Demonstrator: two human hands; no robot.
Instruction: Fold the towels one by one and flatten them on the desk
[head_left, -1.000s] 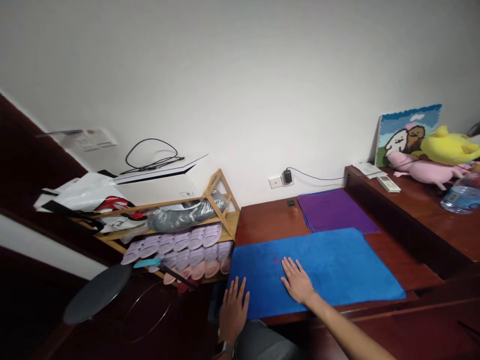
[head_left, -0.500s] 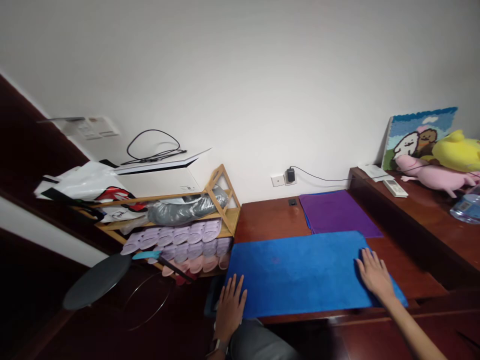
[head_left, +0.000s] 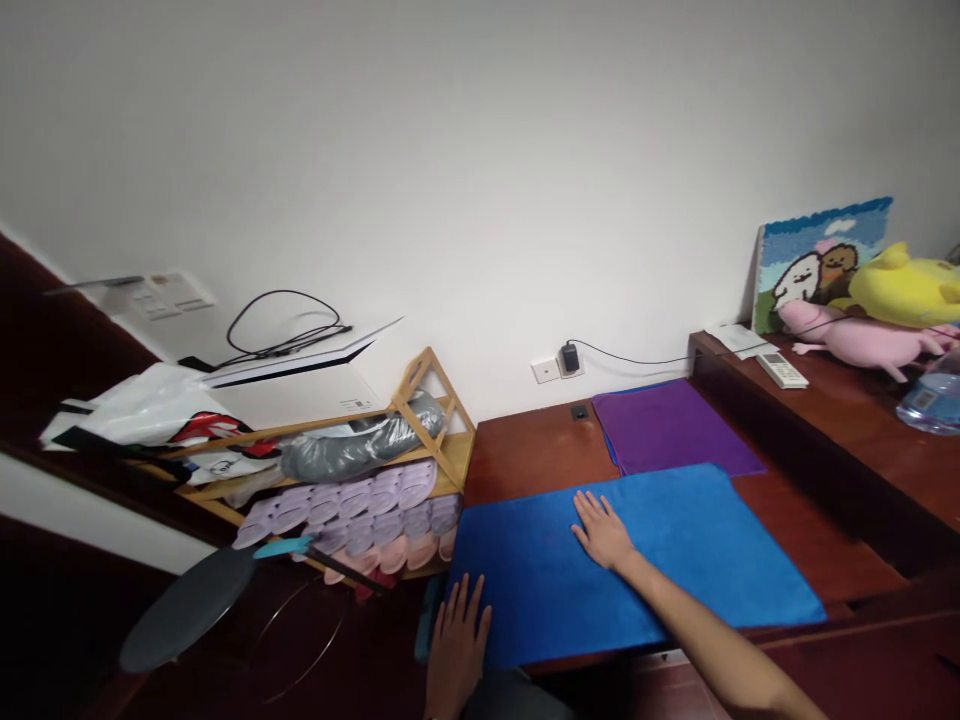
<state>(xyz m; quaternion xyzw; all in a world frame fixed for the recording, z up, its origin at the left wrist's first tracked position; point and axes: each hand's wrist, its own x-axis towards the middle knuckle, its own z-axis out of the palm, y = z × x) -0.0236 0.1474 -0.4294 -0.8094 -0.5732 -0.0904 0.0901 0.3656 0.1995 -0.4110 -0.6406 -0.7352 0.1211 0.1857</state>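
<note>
A blue cloth (head_left: pixel 697 540) lies spread flat over the front of the reddish-brown desk (head_left: pixel 525 450). My right hand (head_left: pixel 604 535) rests palm down on its upper middle, fingers spread. At the cloth's lower left edge is my left hand (head_left: pixel 459 640), its fingers extended and apart, holding nothing. Behind the blue cloth, a purple cloth (head_left: pixel 667 425) lies flat, with a blue edge showing beneath it.
Left of the desk stands a wooden rack (head_left: pixel 457 455) with slippers and a white box (head_left: pixel 300 395). A round dark stool (head_left: pixel 187 610) is at lower left. The raised right shelf holds a remote (head_left: pixel 782 370), a pink plush (head_left: pixel 862 340) and a bottle (head_left: pixel 930 400).
My right hand has moved left from the cloth's right edge to its upper middle. My left hand stays by the left edge. The view has tilted slightly.
</note>
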